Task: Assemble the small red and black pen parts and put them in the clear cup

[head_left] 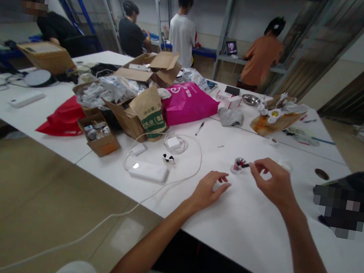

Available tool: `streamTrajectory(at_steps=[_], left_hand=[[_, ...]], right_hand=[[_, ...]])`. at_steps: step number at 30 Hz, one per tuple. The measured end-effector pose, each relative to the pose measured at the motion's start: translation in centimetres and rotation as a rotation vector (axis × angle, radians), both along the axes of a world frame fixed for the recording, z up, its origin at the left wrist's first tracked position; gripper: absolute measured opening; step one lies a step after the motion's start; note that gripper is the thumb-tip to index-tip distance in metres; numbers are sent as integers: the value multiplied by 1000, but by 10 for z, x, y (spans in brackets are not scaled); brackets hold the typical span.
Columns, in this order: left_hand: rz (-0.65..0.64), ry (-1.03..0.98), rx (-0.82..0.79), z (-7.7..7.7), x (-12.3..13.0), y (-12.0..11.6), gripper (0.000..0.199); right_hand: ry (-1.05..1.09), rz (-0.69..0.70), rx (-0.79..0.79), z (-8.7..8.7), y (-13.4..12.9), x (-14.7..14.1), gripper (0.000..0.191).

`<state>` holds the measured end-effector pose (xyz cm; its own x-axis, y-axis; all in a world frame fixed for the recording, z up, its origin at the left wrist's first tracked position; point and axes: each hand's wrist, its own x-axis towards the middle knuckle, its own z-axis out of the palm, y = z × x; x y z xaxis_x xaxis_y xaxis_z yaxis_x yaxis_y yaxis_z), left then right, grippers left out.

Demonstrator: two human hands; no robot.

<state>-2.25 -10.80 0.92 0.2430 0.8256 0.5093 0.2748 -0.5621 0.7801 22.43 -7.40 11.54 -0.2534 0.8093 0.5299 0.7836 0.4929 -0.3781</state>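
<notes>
My right hand [273, 180] pinches a small dark stick-like piece [244, 166] between thumb and fingertips. The far end of that piece meets the edge of a small round cup [239, 161], which has a pale rim and red and dark parts; whether the piece goes inside it, I cannot tell. Just left of the cup, my left hand [208, 190] hovers at or on the white table [237, 220] with thumb and fingers apart, holding nothing. A thin little metal-looking item [221, 146] lies beyond my left hand.
Left lie a white power bank [148, 171], a charger [174, 142] with cable, and a pen [199, 128]. Farther back are a pink bag [190, 105], open cartons [98, 134] and a steel bowl [251, 100]. A black bag [361, 190] sits right. Several people work behind.
</notes>
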Motion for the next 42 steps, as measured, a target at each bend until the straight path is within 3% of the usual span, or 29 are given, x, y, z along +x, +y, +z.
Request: streamTrajectory(at_steps=[3,6,10,20,31,37,42], left_hand=[[-36,-107,-93,5,0,-1,46],[-80,-110,-136,8,-1,-3,32],[-72,-77,-186,9,-1,-3,30],[-29,-117,-291,5,2,1,31],[-54,-9,-253,0,-3,2,34],[-91,198,-92,-11,-4,6,34],[-56,259,11,-15,-4,6,30]], right_hand=[[108,86,-102,-6,-19,-11,23],[184,131,-198,-19,-29,-20,25],[237,126,-259,-31,-31,-20,26],[294,201,-375,-36,-34,-9,19],[210,221,-277,-36,-34,-3,19],[69,235,-235,-44,-37,-7,24],[23,217,-264,-47,-39,-8,25]])
